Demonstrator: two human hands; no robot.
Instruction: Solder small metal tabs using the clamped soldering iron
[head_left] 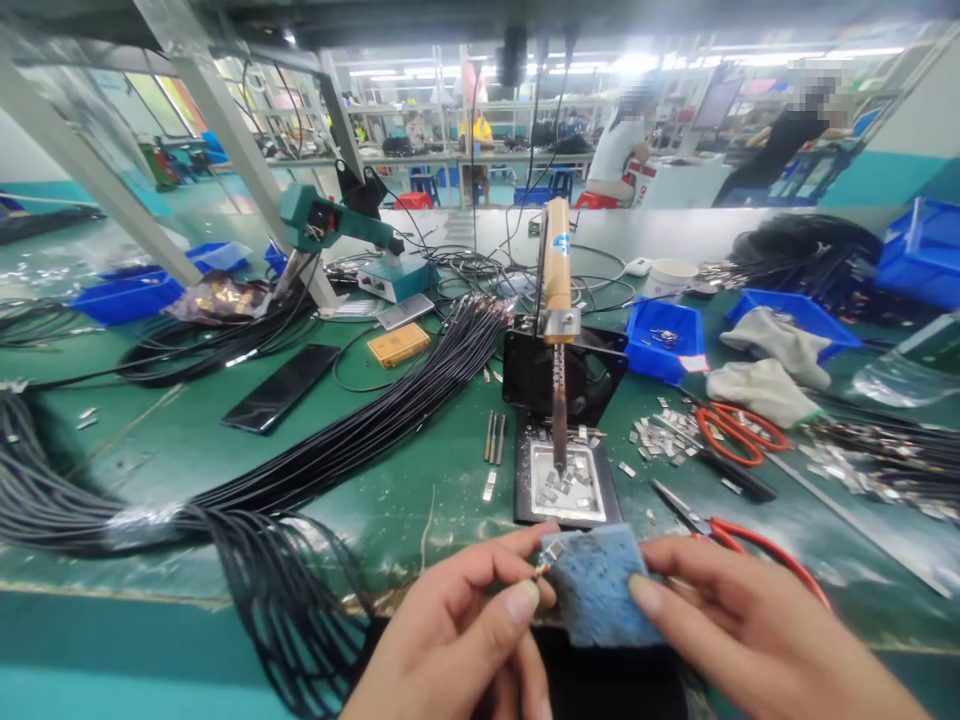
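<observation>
My left hand (480, 620) pinches a cable end whose thin coloured wires run to a small metal connector (553, 551). That connector lies against the upper left corner of a blue sponge (604, 590), which has dark burnt marks. My right hand (735, 610) grips the sponge by its right side, thumb on the face. Just beyond the hands, an upright soldering iron (558, 270) with a wooden handle points its tip down at a metal tray (568, 512) with several small connectors in it. A black fan (600, 370) stands behind the tray.
A bundle of black cables (360, 440) crosses the left side and hangs over the front edge. Red-handled scissors (720, 530), loose connectors (667, 435), and white gloves (761, 395) lie right. A phone (281, 388) lies left. Blue bins (664, 340) and people (622, 150) are farther back.
</observation>
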